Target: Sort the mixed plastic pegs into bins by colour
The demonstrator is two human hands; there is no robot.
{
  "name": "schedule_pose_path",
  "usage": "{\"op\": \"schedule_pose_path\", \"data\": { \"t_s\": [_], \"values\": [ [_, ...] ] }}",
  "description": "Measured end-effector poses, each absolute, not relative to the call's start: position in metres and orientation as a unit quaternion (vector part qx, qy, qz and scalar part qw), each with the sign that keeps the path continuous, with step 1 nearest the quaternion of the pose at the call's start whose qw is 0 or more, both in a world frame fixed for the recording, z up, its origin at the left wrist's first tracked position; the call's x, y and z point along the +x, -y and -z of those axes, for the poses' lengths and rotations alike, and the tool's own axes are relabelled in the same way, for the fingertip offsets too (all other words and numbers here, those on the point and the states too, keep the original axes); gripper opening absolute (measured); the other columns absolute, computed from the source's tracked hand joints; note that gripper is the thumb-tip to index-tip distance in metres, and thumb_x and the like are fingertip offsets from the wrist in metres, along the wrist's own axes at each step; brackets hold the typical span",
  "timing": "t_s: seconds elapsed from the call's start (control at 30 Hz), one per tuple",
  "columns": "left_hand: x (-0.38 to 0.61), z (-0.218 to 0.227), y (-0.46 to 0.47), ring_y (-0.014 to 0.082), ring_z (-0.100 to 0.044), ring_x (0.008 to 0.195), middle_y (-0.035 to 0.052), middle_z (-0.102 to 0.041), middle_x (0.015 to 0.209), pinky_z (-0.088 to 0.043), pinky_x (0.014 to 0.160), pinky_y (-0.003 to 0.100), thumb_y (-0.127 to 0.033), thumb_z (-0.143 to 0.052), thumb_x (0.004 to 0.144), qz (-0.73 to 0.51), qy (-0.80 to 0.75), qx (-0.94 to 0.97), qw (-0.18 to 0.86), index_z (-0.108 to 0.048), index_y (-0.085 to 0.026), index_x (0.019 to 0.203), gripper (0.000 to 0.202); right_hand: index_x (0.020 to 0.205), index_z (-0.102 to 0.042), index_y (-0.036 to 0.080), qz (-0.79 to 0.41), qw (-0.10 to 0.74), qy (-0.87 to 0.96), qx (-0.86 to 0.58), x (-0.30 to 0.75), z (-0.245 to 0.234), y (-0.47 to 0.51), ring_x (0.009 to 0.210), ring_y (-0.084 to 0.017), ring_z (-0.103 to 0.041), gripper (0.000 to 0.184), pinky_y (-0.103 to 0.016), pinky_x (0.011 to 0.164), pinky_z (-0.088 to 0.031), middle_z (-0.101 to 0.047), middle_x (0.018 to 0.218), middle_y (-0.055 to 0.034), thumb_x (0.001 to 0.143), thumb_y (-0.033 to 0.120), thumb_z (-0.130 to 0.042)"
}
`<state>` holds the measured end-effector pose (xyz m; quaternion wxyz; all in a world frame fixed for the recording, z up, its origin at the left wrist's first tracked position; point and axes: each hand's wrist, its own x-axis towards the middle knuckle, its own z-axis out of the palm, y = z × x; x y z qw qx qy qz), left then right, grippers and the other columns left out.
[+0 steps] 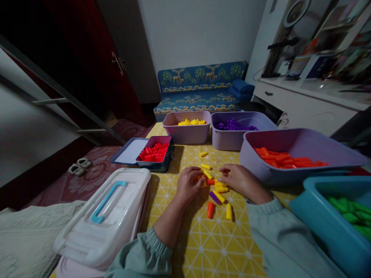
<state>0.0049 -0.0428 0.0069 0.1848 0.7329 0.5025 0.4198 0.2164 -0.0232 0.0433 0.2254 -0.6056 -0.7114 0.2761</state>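
My left hand (189,184) rests on the yellow tablecloth (208,239) with its fingers curled round small plastic pieces, orange and yellow ones showing at the fingertips. My right hand (239,179) lies opposite, fingers pinched on a yellow piece (222,189) at the edge of the small pile. Loose pieces lie between and below the hands: a purple one (215,197), an orange one (210,209), a yellow one (228,211). Two more yellow pieces (203,154) lie farther up the cloth.
Bins ring the table: yellow pieces (188,133), purple pieces (234,135), orange pieces (290,154), green pieces in a blue bin (333,224), red pieces in a small tin (153,154). A white lidded box (107,216) stands at the left. Beyond are a sofa and shelves.
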Motion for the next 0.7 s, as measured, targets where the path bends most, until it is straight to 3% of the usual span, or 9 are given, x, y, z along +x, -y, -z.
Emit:
{"op": "schedule_pose_path", "data": {
  "t_s": [0.07,0.17,0.23,0.33,0.47,0.6,0.7],
  "values": [
    [0.004,-0.005,0.042,0.0201,-0.063,0.097,0.0073,-0.069,0.102,-0.049,0.089,0.036,-0.019,-0.065,0.081,-0.424,-0.502,0.731,0.183,-0.072,-0.019,0.083,0.007,0.093,-0.07,0.021,-0.233,0.135,0.75,-0.604,0.22,-0.047,0.028,0.075,-0.02,-0.064,0.033,-0.029,0.065,-0.043,-0.07,0.083,-0.004,0.062,0.03,-0.075],
    [0.004,-0.003,0.042,0.0192,-0.062,0.094,0.0066,-0.068,0.099,-0.049,0.087,0.035,-0.021,-0.063,0.081,-0.422,-0.503,0.732,0.182,-0.068,-0.018,0.074,0.009,0.092,-0.069,0.023,-0.215,0.108,0.782,-0.575,0.217,-0.045,0.034,0.081,-0.02,-0.062,0.04,-0.027,0.067,-0.041,-0.069,0.091,-0.0031,0.054,0.029,-0.079],
    [0.003,-0.004,0.042,0.0192,-0.062,0.092,0.0069,-0.069,0.095,-0.049,0.086,0.034,-0.021,-0.061,0.083,-0.428,-0.503,0.728,0.183,-0.067,-0.018,0.071,0.014,0.091,-0.068,0.024,-0.24,0.148,0.789,-0.546,0.21,-0.036,0.034,0.076,-0.018,-0.06,0.04,-0.026,0.064,-0.039,-0.068,0.087,-0.0017,0.052,0.025,-0.078],
    [0.003,-0.006,0.042,0.0184,-0.063,0.085,0.0068,-0.069,0.085,-0.049,0.081,0.032,-0.024,-0.055,0.087,-0.458,-0.516,0.696,0.2,-0.066,-0.017,0.072,0.02,0.079,-0.063,0.021,-0.33,0.263,0.747,-0.514,0.196,-0.021,0.029,0.063,-0.014,-0.054,0.024,-0.023,0.055,-0.037,-0.062,0.071,0.0016,0.056,0.019,-0.072],
    [0.003,-0.006,0.043,0.0168,-0.064,0.074,0.0052,-0.069,0.079,-0.05,0.071,0.028,-0.034,-0.056,0.088,-0.489,-0.534,0.641,0.255,-0.066,-0.016,0.083,0.021,0.073,-0.055,0.02,-0.442,0.421,0.601,-0.516,0.176,-0.017,0.026,0.055,-0.011,-0.05,0.023,-0.022,0.05,-0.039,-0.056,0.064,0.004,0.058,0.024,-0.071],
    [0.006,-0.007,0.046,0.0188,-0.067,0.083,0.0076,-0.073,0.094,-0.052,0.075,0.029,-0.036,-0.069,0.079,-0.494,-0.512,0.641,0.289,-0.067,-0.016,0.098,0.027,0.078,-0.056,0.019,-0.552,0.464,0.521,-0.456,0.162,-0.022,0.032,0.063,-0.014,-0.06,0.029,-0.026,0.057,-0.048,-0.062,0.07,0.0012,0.059,0.032,-0.074],
    [0.008,-0.009,0.047,0.018,-0.067,0.083,0.0066,-0.073,0.094,-0.052,0.076,0.028,-0.033,-0.069,0.079,-0.504,-0.496,0.632,0.316,-0.067,-0.016,0.099,0.026,0.087,-0.063,0.018,-0.576,0.459,0.53,-0.42,0.16,-0.022,0.035,0.073,-0.018,-0.066,0.03,-0.029,0.066,-0.053,-0.069,0.082,-0.0035,0.063,0.032,-0.074]
  ]
}}
